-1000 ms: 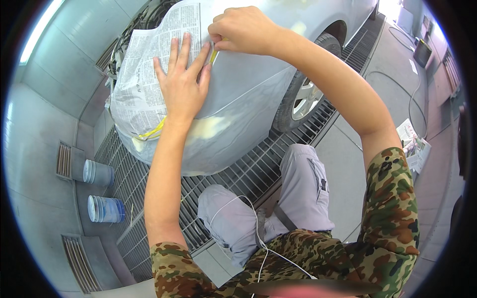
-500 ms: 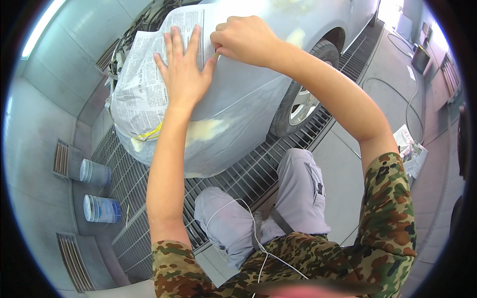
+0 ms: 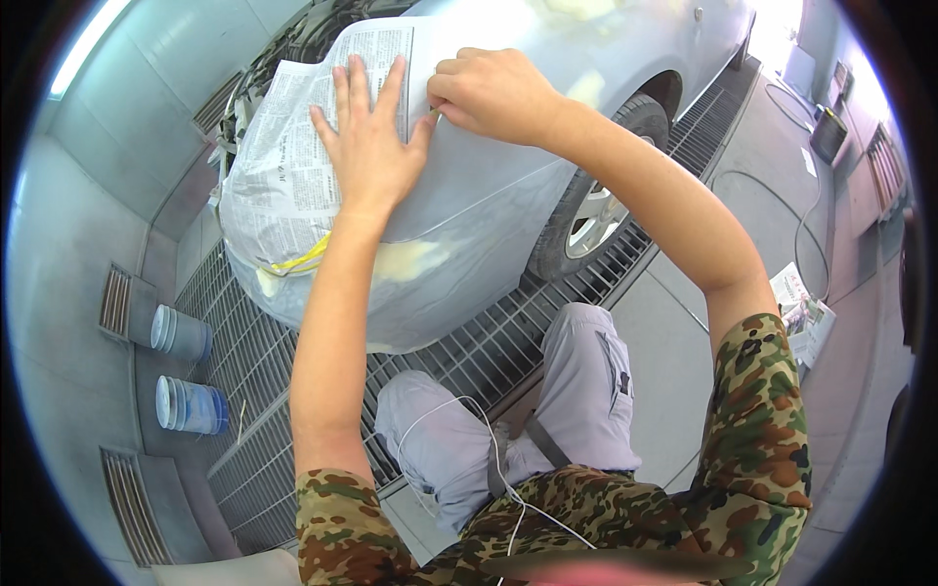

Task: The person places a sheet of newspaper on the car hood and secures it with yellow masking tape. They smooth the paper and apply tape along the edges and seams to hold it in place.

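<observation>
My left hand [image 3: 379,156] lies flat with fingers spread on a sheet of newspaper [image 3: 293,161] that covers the front corner of a grey car body [image 3: 489,210]. Close by its thumb tip, my right hand [image 3: 498,98] is closed in a pinch at the newspaper's right edge. A small yellowish strip [image 3: 436,112] shows between the right fingertips and the left thumb; most of it is hidden. Along the newspaper's lower edge runs yellow tape [image 3: 301,257]. Pale filler patches [image 3: 408,259] mark the bumper below.
Metal floor grating [image 3: 489,332] runs beneath the car, past its front wheel [image 3: 596,210]. Two buckets [image 3: 191,406] stand at the left wall. On the right, a hose [image 3: 782,200] and folded newspapers [image 3: 803,317] lie on the floor. A white cable [image 3: 498,439] crosses my lap.
The view has shifted slightly, so the car and both hands appear a little lower and further right. Both hands keep nearly the same places on the newspaper.
</observation>
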